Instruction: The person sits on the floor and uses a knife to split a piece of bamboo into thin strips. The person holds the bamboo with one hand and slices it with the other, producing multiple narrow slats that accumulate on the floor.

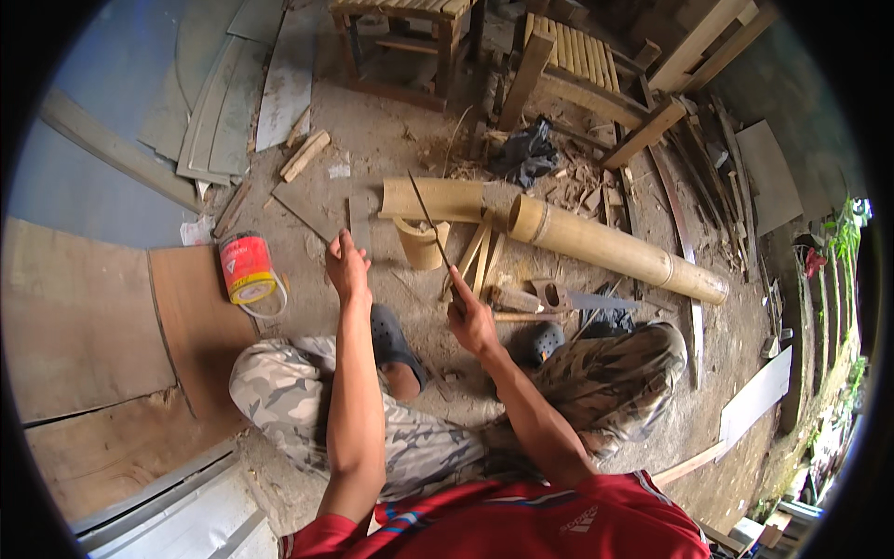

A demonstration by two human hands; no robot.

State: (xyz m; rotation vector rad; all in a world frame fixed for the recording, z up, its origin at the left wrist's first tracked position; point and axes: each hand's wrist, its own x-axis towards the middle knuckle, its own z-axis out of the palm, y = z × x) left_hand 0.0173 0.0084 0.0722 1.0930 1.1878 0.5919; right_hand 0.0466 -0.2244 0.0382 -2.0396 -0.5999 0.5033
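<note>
The right hand (471,320) is closed around the lower end of a thin bamboo strip (426,222), which rises diagonally up and left across the split bamboo trough (438,197). The gripped end of the strip is hidden inside the fist. The left hand (347,270) is raised beside it, well clear of the strip, fingers curled; whether it holds anything cannot be determined.

One cylindrical can (247,268), red with a yellow band and a pale label, lies on its side on the ground to the left, a wire bail at its rim. Its label is too small to make out.

Count: one whole bamboo pole (615,250), one short bamboo cup section (421,244), one handsaw (582,299) partly hidden behind the right knee, two dark clogs (391,340) on the feet. The wooden frames (568,65) at the top are cut off.
</note>
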